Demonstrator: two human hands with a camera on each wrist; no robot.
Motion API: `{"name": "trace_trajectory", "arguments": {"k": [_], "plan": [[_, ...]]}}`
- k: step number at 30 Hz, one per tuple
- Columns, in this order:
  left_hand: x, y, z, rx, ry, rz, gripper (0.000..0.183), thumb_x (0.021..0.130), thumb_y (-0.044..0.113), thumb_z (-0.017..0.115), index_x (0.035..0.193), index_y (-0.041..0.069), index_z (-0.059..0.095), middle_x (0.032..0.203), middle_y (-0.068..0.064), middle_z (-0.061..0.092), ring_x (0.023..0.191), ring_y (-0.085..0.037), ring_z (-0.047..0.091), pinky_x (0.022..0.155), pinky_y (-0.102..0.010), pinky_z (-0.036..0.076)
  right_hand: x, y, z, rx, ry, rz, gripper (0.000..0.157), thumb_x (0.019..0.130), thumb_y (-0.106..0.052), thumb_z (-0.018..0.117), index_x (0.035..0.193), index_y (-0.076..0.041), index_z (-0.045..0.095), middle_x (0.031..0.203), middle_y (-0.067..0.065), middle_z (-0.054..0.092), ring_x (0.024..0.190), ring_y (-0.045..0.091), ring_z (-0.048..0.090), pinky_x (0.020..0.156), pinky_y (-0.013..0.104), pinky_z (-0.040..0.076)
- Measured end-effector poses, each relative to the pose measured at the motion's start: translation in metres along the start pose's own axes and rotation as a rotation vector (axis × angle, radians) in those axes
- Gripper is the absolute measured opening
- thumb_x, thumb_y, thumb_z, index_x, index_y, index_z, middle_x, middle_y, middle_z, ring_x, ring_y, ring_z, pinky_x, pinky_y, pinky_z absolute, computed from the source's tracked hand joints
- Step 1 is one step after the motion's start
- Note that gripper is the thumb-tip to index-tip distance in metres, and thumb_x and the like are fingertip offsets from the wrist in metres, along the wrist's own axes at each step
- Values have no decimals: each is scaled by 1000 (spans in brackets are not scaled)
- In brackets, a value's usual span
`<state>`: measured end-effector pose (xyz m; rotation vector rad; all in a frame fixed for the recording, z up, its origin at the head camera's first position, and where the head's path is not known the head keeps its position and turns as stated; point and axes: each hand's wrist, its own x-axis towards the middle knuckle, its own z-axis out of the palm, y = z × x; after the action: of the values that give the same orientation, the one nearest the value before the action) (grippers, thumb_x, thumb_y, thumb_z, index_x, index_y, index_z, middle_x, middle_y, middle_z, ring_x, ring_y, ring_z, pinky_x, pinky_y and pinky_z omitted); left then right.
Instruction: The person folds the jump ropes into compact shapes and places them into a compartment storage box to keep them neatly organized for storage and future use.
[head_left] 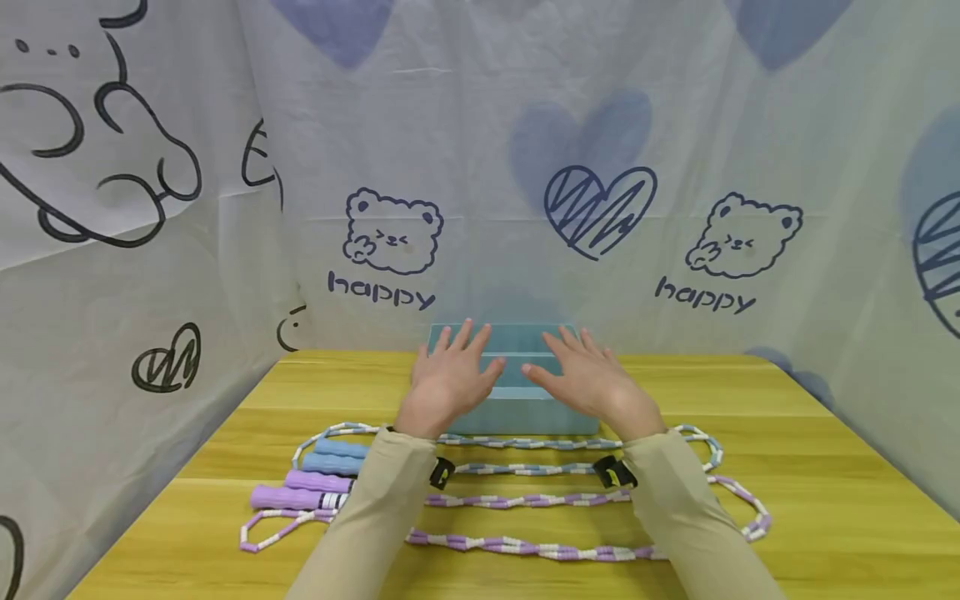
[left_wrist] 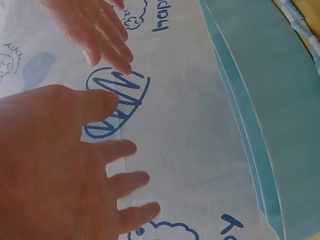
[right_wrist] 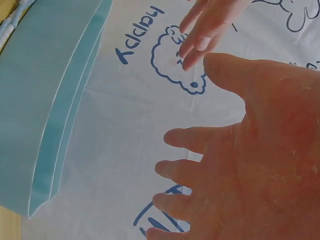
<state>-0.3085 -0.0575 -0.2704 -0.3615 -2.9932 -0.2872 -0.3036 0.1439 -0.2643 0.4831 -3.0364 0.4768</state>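
Observation:
Both hands are spread with straight fingers and hold nothing. My left hand is raised over the left part of a light-blue box, and my right hand over its right part. In both wrist views the hands appear apart from the box wall. In front of the box lies a blue-and-white beaded jump rope, its two blue handles at the left. Nearer to me is a purple-and-white beaded jump rope with two purple handles. My forearms cover parts of both ropes.
The wood-grain table carries the box near its back edge. Behind it hangs a pale printed cloth with hearts and bear faces, and more cloth encloses the left and right sides.

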Motion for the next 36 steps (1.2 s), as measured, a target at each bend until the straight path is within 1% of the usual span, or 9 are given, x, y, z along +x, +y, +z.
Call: {"name": "trace_trajectory", "arguments": {"k": [6, 10, 13, 17, 22, 27, 29, 33, 36], "plan": [[-3, -4, 1, 1, 1, 31, 63, 103, 55, 34, 158, 29, 18, 164, -1, 8, 149, -31, 6, 116, -55, 5, -2, -1, 2, 12, -4, -7, 78, 100, -59, 40, 158, -12, 19, 162, 17, 6, 147, 40, -4, 112, 64, -1], [-6, -13, -1, 5, 13, 17, 65, 102, 57, 34, 158, 28, 20, 163, -3, 9, 149, -32, 5, 116, -56, 3, -2, -4, 3, -2, -8, -11, 79, 99, -60, 40, 158, -12, 19, 162, 17, 7, 147, 41, -4, 112, 63, 0], [-8, -23, 0, -1, 10, -3, 66, 102, 58, 34, 158, 27, 20, 163, -4, 9, 149, -32, 4, 115, -58, 2, -2, -5, 5, -17, -1, -11, 79, 99, -61, 41, 158, -12, 20, 162, 17, 8, 146, 41, -3, 113, 63, 0], [-9, -41, 0, -18, 3, -26, 66, 102, 56, 36, 158, 25, 18, 164, -6, 8, 148, -33, 2, 115, -58, 1, 0, -2, 8, -22, 4, -2, 80, 98, -62, 41, 158, -12, 20, 162, 17, 8, 146, 41, -4, 112, 63, -2], [-13, -68, -3, -40, 0, -43, 66, 103, 52, 37, 158, 22, 18, 164, -8, 9, 148, -37, 2, 114, -61, -1, 1, 1, 11, -15, 0, 4, 80, 98, -62, 40, 158, -13, 19, 162, 17, 8, 147, 41, -5, 113, 63, -2], [-18, -95, -2, -37, -12, -56, 66, 102, 50, 41, 158, 19, 23, 163, -13, 12, 147, -41, 7, 112, -64, 2, 0, 0, 16, 10, -38, -34, 80, 97, -63, 42, 158, -14, 21, 162, 15, 9, 147, 40, 0, 113, 62, 6], [-20, -105, -2, -38, -22, -54, 68, 101, 50, 44, 157, 18, 23, 162, -15, 13, 146, -43, 9, 112, -65, 4, -1, -2, 17, 32, -61, -56, 79, 97, -62, 43, 158, -15, 21, 163, 14, 10, 147, 38, 2, 113, 61, 9], [-23, -122, -5, -55, -57, -42, 74, 98, 50, 53, 157, 15, 25, 161, -19, 15, 145, -45, 10, 111, -67, 8, -3, -10, 18, 54, -89, -100, 79, 98, -61, 44, 158, -16, 21, 163, 10, 11, 148, 35, 5, 114, 60, 13], [-25, -133, -8, -97, -112, -24, 79, 92, 47, 63, 155, 15, 29, 160, -19, 19, 144, -45, 15, 111, -66, 14, -5, -16, 20, 61, -102, -138, 77, 98, -59, 45, 157, -16, 22, 163, 10, 14, 148, 34, 9, 114, 58, 15]]}}
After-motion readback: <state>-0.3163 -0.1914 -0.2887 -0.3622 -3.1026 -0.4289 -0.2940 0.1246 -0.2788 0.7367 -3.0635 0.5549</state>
